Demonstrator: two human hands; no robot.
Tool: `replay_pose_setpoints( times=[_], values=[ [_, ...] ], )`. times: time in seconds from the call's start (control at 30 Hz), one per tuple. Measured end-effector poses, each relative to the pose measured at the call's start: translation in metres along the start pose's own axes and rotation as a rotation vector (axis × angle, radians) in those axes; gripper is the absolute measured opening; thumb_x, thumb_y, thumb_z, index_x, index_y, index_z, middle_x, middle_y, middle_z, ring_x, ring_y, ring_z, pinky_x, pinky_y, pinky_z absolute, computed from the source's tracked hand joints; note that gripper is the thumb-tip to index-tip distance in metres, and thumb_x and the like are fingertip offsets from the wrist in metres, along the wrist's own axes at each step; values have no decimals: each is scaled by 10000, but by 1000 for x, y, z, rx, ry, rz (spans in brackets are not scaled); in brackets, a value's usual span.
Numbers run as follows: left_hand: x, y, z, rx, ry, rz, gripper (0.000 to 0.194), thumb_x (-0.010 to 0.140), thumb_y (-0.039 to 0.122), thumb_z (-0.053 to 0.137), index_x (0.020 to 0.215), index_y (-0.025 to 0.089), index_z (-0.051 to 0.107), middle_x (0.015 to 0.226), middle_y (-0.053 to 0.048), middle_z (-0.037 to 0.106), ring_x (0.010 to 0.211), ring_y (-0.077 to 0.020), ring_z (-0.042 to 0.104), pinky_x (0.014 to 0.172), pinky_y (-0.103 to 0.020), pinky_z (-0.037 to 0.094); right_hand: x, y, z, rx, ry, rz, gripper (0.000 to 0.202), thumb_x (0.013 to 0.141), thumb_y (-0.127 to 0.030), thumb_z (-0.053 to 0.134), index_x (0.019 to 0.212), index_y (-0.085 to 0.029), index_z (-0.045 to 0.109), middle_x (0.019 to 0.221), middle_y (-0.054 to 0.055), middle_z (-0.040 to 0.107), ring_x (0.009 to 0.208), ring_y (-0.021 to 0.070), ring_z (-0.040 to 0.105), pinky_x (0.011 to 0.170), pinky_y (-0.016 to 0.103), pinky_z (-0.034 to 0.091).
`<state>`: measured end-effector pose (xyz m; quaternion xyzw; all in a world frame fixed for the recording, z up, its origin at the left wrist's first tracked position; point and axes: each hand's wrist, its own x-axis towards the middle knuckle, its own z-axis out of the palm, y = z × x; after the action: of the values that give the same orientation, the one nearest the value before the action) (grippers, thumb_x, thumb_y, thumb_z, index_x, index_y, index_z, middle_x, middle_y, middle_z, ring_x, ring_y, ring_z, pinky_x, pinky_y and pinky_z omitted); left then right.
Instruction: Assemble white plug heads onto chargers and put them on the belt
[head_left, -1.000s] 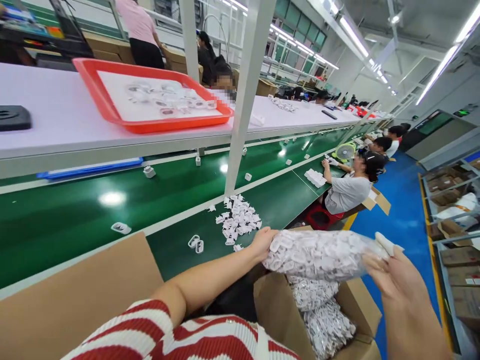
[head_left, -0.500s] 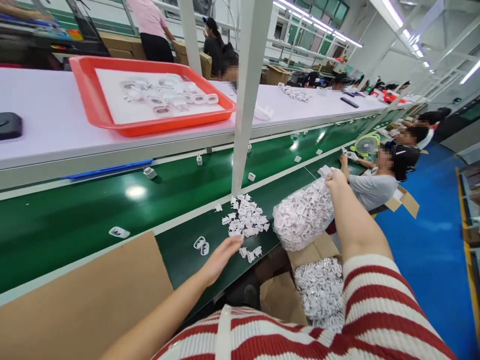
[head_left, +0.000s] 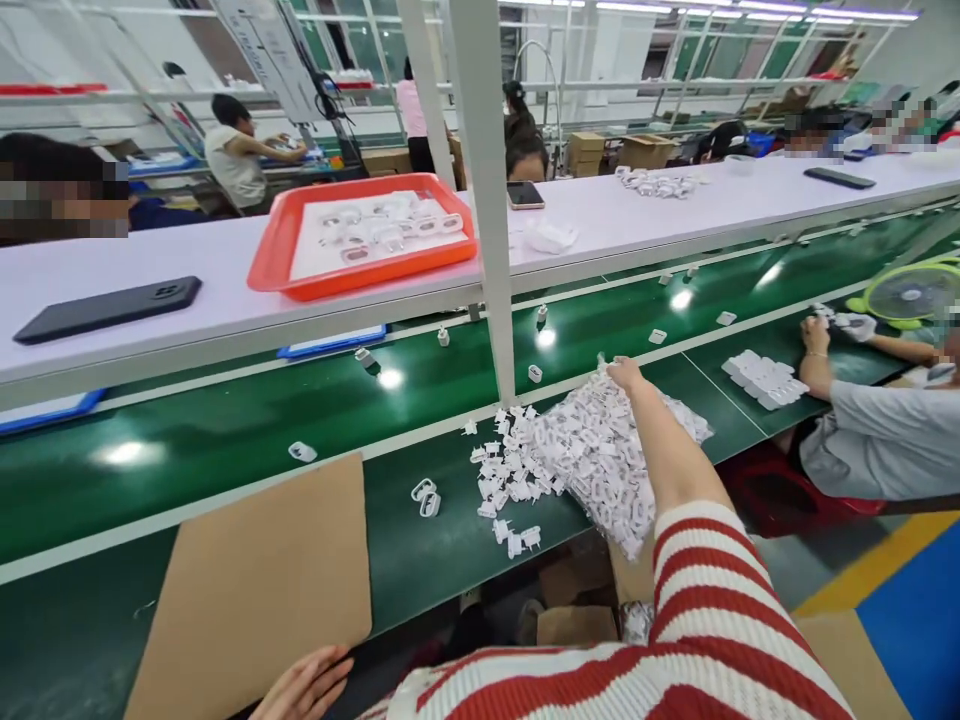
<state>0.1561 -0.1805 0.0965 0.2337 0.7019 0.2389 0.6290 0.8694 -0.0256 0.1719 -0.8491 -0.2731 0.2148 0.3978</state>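
Note:
My right hand [head_left: 624,373] is closed on the gathered top of a clear plastic bag [head_left: 600,455] full of small white plastic parts. The bag leans on the dark green bench, against the right side of a loose pile of white plug parts [head_left: 499,470], and bulges over the front edge. My left hand [head_left: 307,685] is low at the front, fingers stretched out, beside the near edge of a flat brown cardboard sheet [head_left: 277,570]. Nothing shows in it. Two white oval frames [head_left: 426,498] lie between cardboard and pile.
A green conveyor belt [head_left: 225,440] carries scattered white parts behind the bench. A white post [head_left: 487,250] rises behind the pile. On the shelf are a red tray [head_left: 300,285] and a black phone [head_left: 112,308]. At right, a co-worker's grey sleeve [head_left: 885,440] is beside stacked white pieces [head_left: 763,378].
My left hand has gone from the pile to the cardboard's near edge. The bag, still in my right hand, has come onto the bench against the pile. The view has turned.

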Motion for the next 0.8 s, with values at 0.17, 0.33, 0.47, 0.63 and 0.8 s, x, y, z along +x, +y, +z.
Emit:
replay_pose_setpoints(
  times=[0.17,0.33,0.47,0.63,0.8],
  values=[
    [-13,15,37,75,-132,153,700,585,827,781,1065,318,746,1220,-101,785,1354,-410,618,1193,-509,486,-112,47,13,-396,-200,-239,399,804,-159,679,1199,-113,699,1446,204,586,1582,438,208,1285,608,123],
    [-19,37,75,103,-148,208,757,527,758,871,995,179,736,1234,-187,761,1239,-381,692,1102,-491,538,-184,123,31,-962,-168,-539,503,903,-343,555,1349,-131,654,1525,210,545,1620,446,49,1265,662,-5],
    [-4,51,95,78,-98,242,650,544,656,902,927,170,703,1155,-172,777,1114,-326,737,966,-412,579,-177,139,36,-1055,-52,-568,545,925,-421,488,1340,-120,670,1507,199,570,1615,432,117,1277,644,41],
    [44,87,81,41,105,291,476,702,494,867,948,147,653,1165,-194,749,1121,-304,718,897,-348,562,-166,140,38,-1148,-20,-592,526,936,-432,459,1294,-131,699,1496,209,577,1611,415,169,1276,636,97],
    [114,151,30,159,284,349,454,844,305,774,1196,103,571,1370,-209,644,1269,-281,630,1035,-344,498,-166,140,41,-1217,-9,-514,572,946,-433,478,1377,-91,636,1495,261,544,1613,436,143,1262,652,107]
  ],
)
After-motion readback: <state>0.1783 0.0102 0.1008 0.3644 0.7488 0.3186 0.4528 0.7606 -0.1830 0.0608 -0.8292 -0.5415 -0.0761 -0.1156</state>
